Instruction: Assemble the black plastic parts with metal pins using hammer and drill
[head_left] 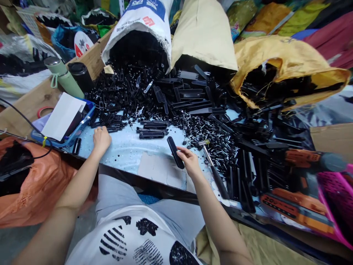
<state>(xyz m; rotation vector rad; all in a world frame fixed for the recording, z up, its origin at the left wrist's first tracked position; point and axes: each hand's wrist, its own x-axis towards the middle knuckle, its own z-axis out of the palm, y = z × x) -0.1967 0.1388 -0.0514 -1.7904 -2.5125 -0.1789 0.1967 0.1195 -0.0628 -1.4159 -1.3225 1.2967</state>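
Observation:
My right hand point(190, 160) grips a long black plastic piece with rounded ends point(175, 152), tilted above the blue worktop point(124, 147). My left hand point(102, 140) is closed, its fingers curled at the edge of a row of slim black parts point(110, 121); whatever it may hold is hidden. Between the hands, several assembled-looking black pieces point(153, 129) lie stacked side by side. A flat piece of grey cardboard point(154, 167) lies below them. To the right of my right hand rests a hammer point(213, 167) with a black handle and a yellowish head.
Black small parts and pins point(209, 136) heap across the back and right. Three open sacks, white point(138, 22), cream point(204, 33) and yellow point(286, 55), spill parts. At left stand a blue basket point(89, 110) and a green bottle point(64, 79). An orange power drill point(298, 209) lies right.

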